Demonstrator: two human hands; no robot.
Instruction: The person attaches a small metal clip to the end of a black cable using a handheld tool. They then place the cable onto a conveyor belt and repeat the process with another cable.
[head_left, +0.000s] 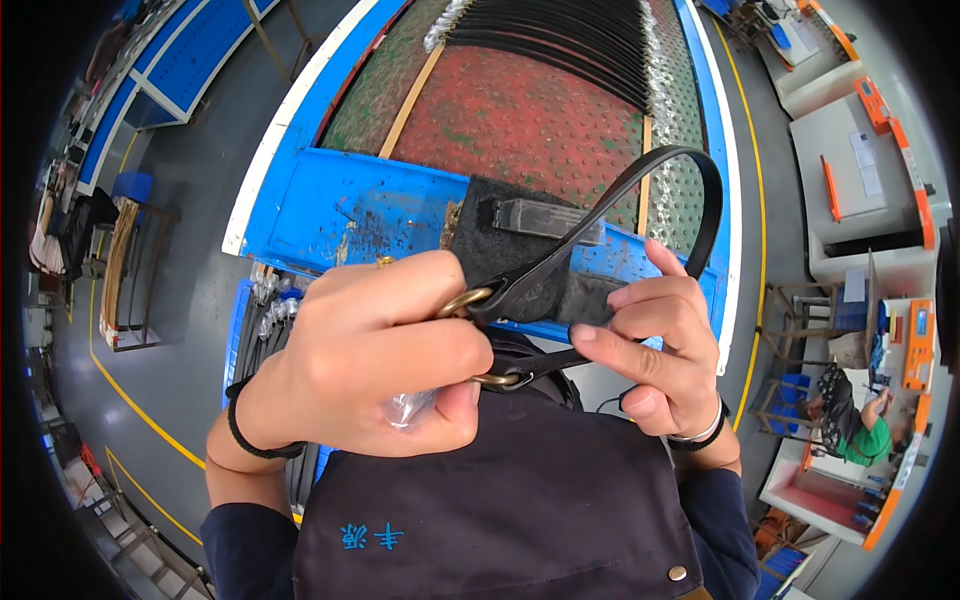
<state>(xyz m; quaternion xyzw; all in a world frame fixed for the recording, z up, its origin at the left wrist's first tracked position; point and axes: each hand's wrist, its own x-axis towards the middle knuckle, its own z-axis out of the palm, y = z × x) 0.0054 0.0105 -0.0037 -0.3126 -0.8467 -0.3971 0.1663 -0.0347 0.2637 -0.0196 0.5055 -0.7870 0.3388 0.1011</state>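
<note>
My left hand (375,355) is closed around the brass buckle end (470,300) of a black leather belt (640,185), with a bit of clear plastic wrap (410,408) caught under the fingers. The belt loops up and right, over the blue bench edge (370,210), and comes back down. My right hand (655,345) pinches the strap just right of the buckle, between thumb and fingers. A second brass ring (497,379) shows under my left thumb. A black pad (500,235) with a dark bar-shaped tool (545,218) on it lies on the bench behind the hands.
The bench has a red and green studded mat (520,105), with several black belts (570,40) laid side by side at the far end. More belts hang at lower left (265,320). A person in green (860,425) sits at right by orange-and-white machines (870,150).
</note>
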